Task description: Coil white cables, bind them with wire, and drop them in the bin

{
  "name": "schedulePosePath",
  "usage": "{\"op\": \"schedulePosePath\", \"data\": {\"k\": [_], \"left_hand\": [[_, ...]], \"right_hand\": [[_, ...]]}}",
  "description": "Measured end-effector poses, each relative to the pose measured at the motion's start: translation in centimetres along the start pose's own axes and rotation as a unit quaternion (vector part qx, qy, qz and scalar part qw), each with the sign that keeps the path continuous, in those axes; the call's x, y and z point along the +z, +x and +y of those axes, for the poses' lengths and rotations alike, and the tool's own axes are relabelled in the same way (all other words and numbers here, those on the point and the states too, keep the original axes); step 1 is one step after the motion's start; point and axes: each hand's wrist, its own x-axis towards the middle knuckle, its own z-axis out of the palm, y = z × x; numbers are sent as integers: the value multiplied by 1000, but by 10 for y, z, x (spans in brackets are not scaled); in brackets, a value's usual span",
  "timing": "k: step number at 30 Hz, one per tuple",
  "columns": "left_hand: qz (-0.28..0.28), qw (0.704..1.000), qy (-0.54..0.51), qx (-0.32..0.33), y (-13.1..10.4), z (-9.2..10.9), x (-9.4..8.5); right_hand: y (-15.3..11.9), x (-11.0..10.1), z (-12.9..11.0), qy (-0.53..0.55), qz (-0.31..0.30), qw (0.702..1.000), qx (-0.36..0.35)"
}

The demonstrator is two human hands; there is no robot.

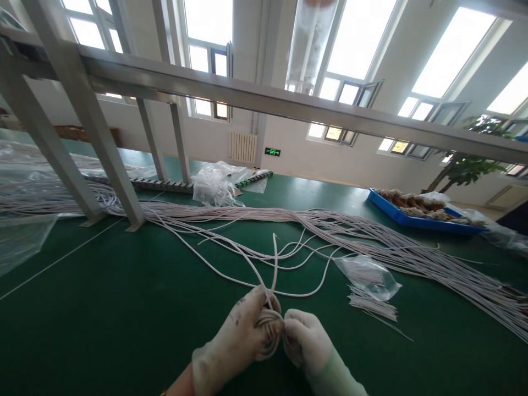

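My left hand (241,327), in a smudged whitish glove, is wrapped round a small coil of white cable (268,347) low in the middle of the view. Close beside it, my gloved right hand (307,338) is closed with thumb and forefinger pinched at the right side of the coil. What lies inside the pinch is mostly hidden; it appears to be a part of the same cable. Loose cable (247,261) runs up from the left hand towards a long bundle of white cables (264,213) stretched across the green table (136,308).
A clear plastic bag (369,275) rests by short white strips (373,303) on the right. Farther back stand a blue tray (406,217) with brown and white pieces, crumpled plastic (216,184), and a metal frame (99,132) with a rail crossing above the table.
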Motion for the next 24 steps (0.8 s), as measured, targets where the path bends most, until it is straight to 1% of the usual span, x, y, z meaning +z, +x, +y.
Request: {"op": "schedulePosePath", "data": {"k": [1, 2, 3, 4, 5, 6, 8, 9, 10, 11, 13, 15, 17, 18, 19, 20, 21, 22, 23, 24], "left_hand": [[3, 998, 54, 15, 0, 0, 1], [5, 996, 86, 26, 0, 0, 3], [8, 995, 92, 28, 1, -1, 3], [20, 997, 67, 22, 1, -2, 3], [34, 999, 13, 7, 2, -4, 3], [40, 997, -58, -11, 3, -6, 1], [29, 979, -197, -38, 3, -11, -2], [14, 968, -246, -47, 3, -13, -3], [-1, 959, -279, -52, 3, -14, -5], [-12, 954, -295, -57, 2, -14, -6], [-21, 950, -302, -71, 0, -11, -7], [-25, 950, -298, -87, -3, -5, -7], [-28, 953, -286, -94, -4, 0, -6], [-33, 954, -284, -90, -4, 1, -5], [-36, 954, -285, -81, -4, 1, -4], [-36, 957, -279, -69, -3, 1, -2], [-29, 965, -254, -54, -1, -1, 0], [-13, 977, -207, -38, 0, -2, 2], [8, 990, -139, -21, 2, -4, 4], [29, 997, -65, -6, 3, -5, 6]], "right_hand": [[4, -1, 4, 45, -18, 998, 38], [6, -2, 8, 71, -31, 995, 60], [8, -4, 10, 82, -39, 994, 65], [8, -6, 10, 82, -43, 994, 58], [8, -9, 8, 78, -49, 995, 43], [7, -12, 5, 66, -51, 996, 13], [2, -20, -6, -5, -28, 996, -90], [-1, -23, -12, -63, -4, 987, -151], [-3, -26, -17, -128, 19, 970, -204], [-6, -27, -21, -188, 37, 950, -248], [-10, -27, -27, -282, 37, 908, -308], [-13, -23, -29, -326, 18, 876, -356], [-14, -17, -28, -342, 16, 857, -385], [-15, -14, -27, -342, 24, 857, -383], [-14, -12, -25, -335, 34, 866, -368], [-13, -9, -22, -315, 44, 886, -337], [-10, -8, -18, -274, 48, 918, -282], [-7, -7, -14, -217, 42, 953, -209], [-2, -7, -9, -154, 25, 979, -130], [2, -8, -4, -96, 1, 994, -59]]}}
